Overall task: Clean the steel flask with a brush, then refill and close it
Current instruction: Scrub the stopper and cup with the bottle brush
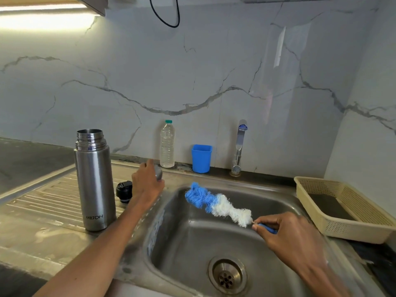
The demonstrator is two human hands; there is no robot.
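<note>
Steel flask [94, 181] stands upright, mouth open; one brush [216, 203] slants upper-left, gripped by right hand [287, 234]; left hand [147, 183] grasps one steel cap [158, 172].

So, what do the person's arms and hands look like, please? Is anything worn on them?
Both forearms are bare with no sleeve in view. The left hand and the right hand show no glove, ring, watch or bracelet.

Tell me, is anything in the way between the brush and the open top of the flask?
Nothing visible blocks the way. The brush, held by the right hand, hangs over the sink. The flask stands open on the drainboard to the left. The left hand, holding a steel cap, sits lower than the flask's mouth.
</note>
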